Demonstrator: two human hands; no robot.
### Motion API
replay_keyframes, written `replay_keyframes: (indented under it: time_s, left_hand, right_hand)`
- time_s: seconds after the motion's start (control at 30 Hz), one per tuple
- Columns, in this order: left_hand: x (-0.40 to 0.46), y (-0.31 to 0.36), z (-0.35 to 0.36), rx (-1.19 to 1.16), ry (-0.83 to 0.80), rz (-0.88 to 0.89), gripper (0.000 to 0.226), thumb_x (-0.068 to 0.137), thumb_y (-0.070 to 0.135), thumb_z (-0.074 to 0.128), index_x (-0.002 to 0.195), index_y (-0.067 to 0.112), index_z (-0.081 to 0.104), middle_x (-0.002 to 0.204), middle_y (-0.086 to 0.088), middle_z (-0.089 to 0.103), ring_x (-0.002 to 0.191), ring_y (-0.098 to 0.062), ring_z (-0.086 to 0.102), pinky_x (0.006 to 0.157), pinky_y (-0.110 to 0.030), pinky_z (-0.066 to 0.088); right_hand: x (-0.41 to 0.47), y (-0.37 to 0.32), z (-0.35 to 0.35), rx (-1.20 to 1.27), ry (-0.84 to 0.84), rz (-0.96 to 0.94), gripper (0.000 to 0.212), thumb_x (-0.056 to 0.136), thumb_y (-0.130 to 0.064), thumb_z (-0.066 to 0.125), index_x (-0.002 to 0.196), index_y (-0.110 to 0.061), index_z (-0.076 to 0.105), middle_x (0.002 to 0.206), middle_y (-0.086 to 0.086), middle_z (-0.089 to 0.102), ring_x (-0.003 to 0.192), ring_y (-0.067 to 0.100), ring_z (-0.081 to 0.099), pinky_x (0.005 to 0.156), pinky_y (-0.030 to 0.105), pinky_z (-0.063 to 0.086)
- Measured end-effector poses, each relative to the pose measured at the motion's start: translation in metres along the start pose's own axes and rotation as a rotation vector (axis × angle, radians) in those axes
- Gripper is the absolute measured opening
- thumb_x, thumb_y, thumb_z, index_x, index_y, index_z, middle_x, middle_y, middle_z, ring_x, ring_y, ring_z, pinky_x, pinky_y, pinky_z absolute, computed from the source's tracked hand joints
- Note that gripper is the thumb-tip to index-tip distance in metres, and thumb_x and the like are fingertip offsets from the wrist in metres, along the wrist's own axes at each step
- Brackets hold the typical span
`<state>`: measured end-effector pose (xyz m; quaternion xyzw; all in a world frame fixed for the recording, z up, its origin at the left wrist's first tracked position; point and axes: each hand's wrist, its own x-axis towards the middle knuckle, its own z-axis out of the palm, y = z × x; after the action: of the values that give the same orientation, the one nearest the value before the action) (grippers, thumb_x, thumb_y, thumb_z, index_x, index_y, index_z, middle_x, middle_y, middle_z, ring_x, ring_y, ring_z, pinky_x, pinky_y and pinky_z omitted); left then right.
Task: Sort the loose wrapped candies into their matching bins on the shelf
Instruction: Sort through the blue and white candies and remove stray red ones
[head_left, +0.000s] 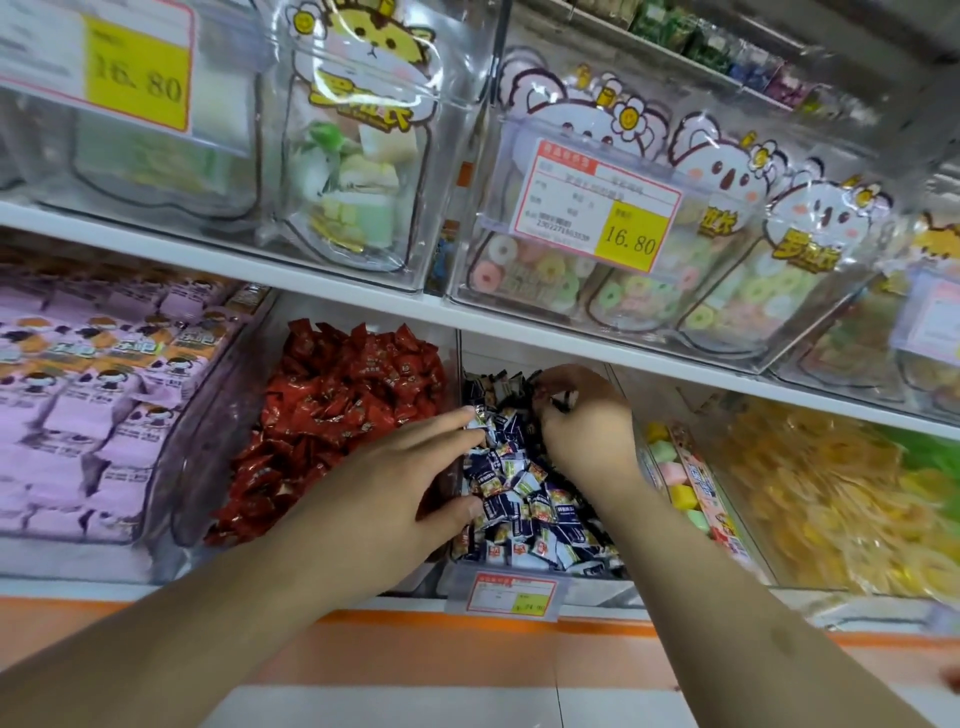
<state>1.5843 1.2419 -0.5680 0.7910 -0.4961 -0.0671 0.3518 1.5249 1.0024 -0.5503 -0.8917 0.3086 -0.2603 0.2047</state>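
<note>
Both hands reach into my navy candy bin (524, 577). Left hand (415, 467) lies flat, fingers straight on navy candies (519, 499); right hand (587, 415) pinches dark wrappers (563, 400) at back. Red candies (343, 405) fill the bin just left.

White shelf board (332, 291) above orange-trimmed ledge (395, 618).

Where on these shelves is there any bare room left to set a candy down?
Bare patches: the white shelf floor in front of the purple packets, and the orange ledge below the bins. Crowded: the dark-blue candy bin, with the left hand and right hand inside, and the heaped red candies.
</note>
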Motion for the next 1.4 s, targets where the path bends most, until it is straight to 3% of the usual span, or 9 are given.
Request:
replay_keyframes:
  time_s: [0.2,0.33,0.5,0.63,0.8,0.97,1.13,1.27,1.4]
  left_hand:
    - [-0.009,0.011,-0.022,-0.018,0.215,-0.122,0.058,0.097,0.049,0.058,0.151,0.038,0.04,0.153,0.03,0.034,0.131,0.008,0.037,0.11,-0.017,0.029]
    - [-0.016,0.012,-0.04,0.001,0.344,-0.155,0.045,0.098,0.036,0.061,0.142,0.035,0.052,0.143,0.027,0.047,0.12,0.012,0.04,0.101,-0.01,0.032]
    - [-0.022,0.012,-0.039,0.019,0.259,-0.144,0.043,0.099,0.034,0.06,0.141,0.037,0.054,0.143,0.03,0.047,0.127,0.01,0.042,0.104,-0.009,0.027]
    - [-0.017,0.02,-0.031,0.005,0.178,-0.096,0.044,0.098,0.033,0.063,0.14,0.039,0.054,0.14,0.033,0.047,0.127,0.013,0.043,0.098,0.003,0.023]
    - [0.012,0.047,-0.016,-0.086,0.144,-0.039,0.04,0.097,0.033,0.066,0.134,0.042,0.057,0.13,0.035,0.053,0.109,0.033,0.04,0.087,0.008,0.029]
    - [0.089,0.069,0.028,-0.315,0.011,-0.127,0.037,0.096,0.032,0.07,0.132,0.033,0.062,0.123,0.019,0.064,0.097,0.009,0.064,0.077,-0.007,0.053]
    - [0.156,0.07,0.077,-0.213,-0.027,-0.234,0.051,0.096,0.035,0.071,0.143,0.032,0.051,0.129,0.014,0.06,0.083,-0.002,0.058,0.055,0.0,0.036]
    - [0.186,0.057,0.104,-0.192,-0.071,-0.322,0.062,0.096,0.031,0.072,0.152,0.033,0.046,0.149,0.002,0.053,0.073,-0.01,0.064,0.041,-0.014,0.043]
    - [0.192,0.042,0.123,-0.103,-0.089,-0.266,0.058,0.094,0.037,0.073,0.148,0.029,0.053,0.149,0.002,0.056,0.119,-0.021,0.063,0.081,-0.019,0.047]
  right_hand:
    - [-0.047,-0.045,-0.017,0.42,-0.156,0.065,0.02,0.09,-0.002,0.068,0.102,-0.018,0.067,0.089,-0.004,0.073,0.075,0.005,0.067,0.068,0.024,0.056]
    - [-0.074,-0.072,-0.026,0.624,-0.26,0.017,0.029,0.094,-0.011,0.073,0.121,-0.017,0.067,0.108,-0.007,0.074,0.101,0.003,0.07,0.09,0.023,0.058]
    - [-0.08,-0.041,-0.058,0.315,-0.138,0.065,0.031,0.097,-0.012,0.067,0.123,-0.028,0.067,0.116,-0.019,0.07,0.101,-0.007,0.064,0.085,0.012,0.048]
    - [-0.079,0.003,-0.092,0.092,0.067,0.18,0.036,0.097,-0.017,0.064,0.133,-0.022,0.063,0.127,-0.007,0.069,0.115,0.015,0.063,0.092,0.024,0.043]
    - [-0.084,0.046,-0.093,0.233,0.018,0.345,0.031,0.098,-0.016,0.067,0.129,-0.017,0.069,0.11,-0.006,0.073,0.104,0.015,0.068,0.09,0.031,0.05]
    - [-0.081,0.068,-0.092,0.446,0.017,0.376,0.02,0.094,-0.014,0.072,0.11,-0.025,0.079,0.104,-0.015,0.076,0.098,0.002,0.07,0.087,0.025,0.053]
    - [-0.075,0.087,-0.09,0.573,-0.055,0.383,0.02,0.095,-0.015,0.073,0.11,-0.027,0.08,0.095,-0.005,0.08,0.088,0.008,0.074,0.077,0.018,0.056]
    - [-0.074,0.095,-0.087,0.668,-0.07,0.391,0.02,0.095,-0.011,0.072,0.108,-0.025,0.079,0.089,0.008,0.079,0.073,0.01,0.068,0.07,0.016,0.054]
    - [-0.076,0.096,-0.086,0.667,-0.079,0.386,0.019,0.096,-0.012,0.071,0.11,-0.022,0.078,0.087,-0.008,0.079,0.082,0.002,0.074,0.069,0.011,0.054]
